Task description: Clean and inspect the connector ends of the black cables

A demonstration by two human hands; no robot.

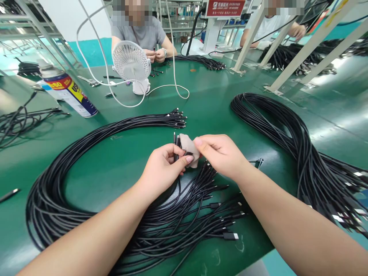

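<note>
Between finger and thumb, my left hand [162,166] grips a few black cable ends with plugs [177,142], tips pointing up and away. A light grey-beige cloth [188,147] lies against those plugs, and my right hand [220,153] pinches its right side. Part of the cloth and the held plugs is hidden by my fingers. Below both hands spreads a bundle of black cables [184,222], its connectors fanned out to the right. The bundle loops round on the left [43,191], and its other ends [178,118] lie beyond my hands.
Another bundle of black cables [276,119] lies at the right. A spray can [70,92] stands back left near a white fan [131,61] with white cords. Metal posts [253,34] rise from the green table [212,99]. Two people sit across it, handling cables.
</note>
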